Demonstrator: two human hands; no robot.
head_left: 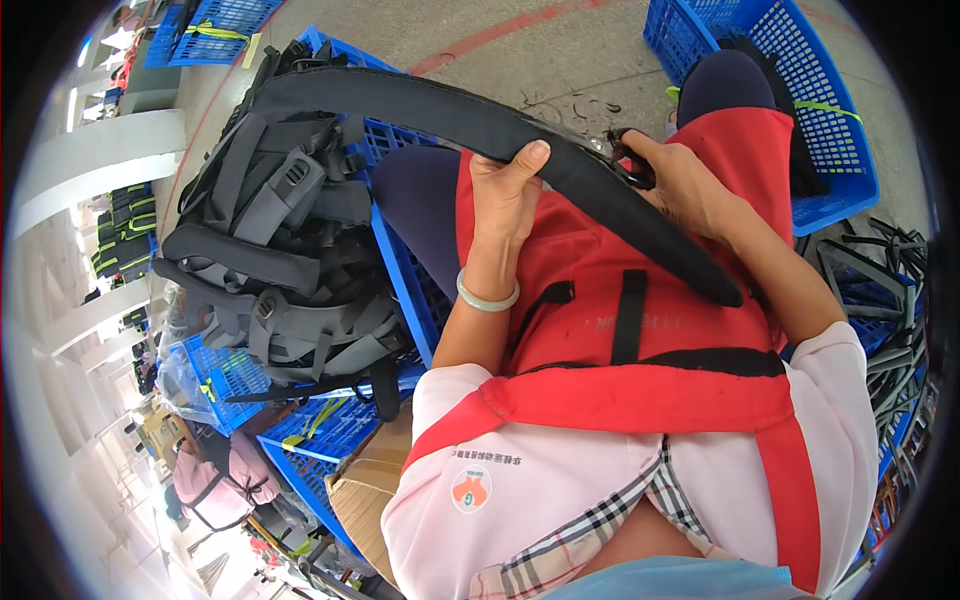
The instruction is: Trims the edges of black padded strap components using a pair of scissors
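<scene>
A long black padded strap [420, 108] arches from the heap of backpacks on my left across my lap, its tapered end lying over the red apron [590, 320]. Near the strap's middle, my left hand [508, 192] pinches it, thumb on top and fingers underneath. My right hand [685, 182] is wrapped round the dark handles of a pair of scissors [632, 166]. The scissors' metal blades lie at the strap's far edge, just right of my left hand; whether they touch the fabric I cannot tell. My right fingertips are partly hidden.
Grey and black backpacks [290, 250] pile over a blue crate [408, 285] at my left. Another blue crate [835, 120] with dark pieces stands at the far right. Black strips [880, 280] heap below it. Dark scraps [595, 105] litter the floor [560, 60]. A cardboard box [370, 490] sits at lower left.
</scene>
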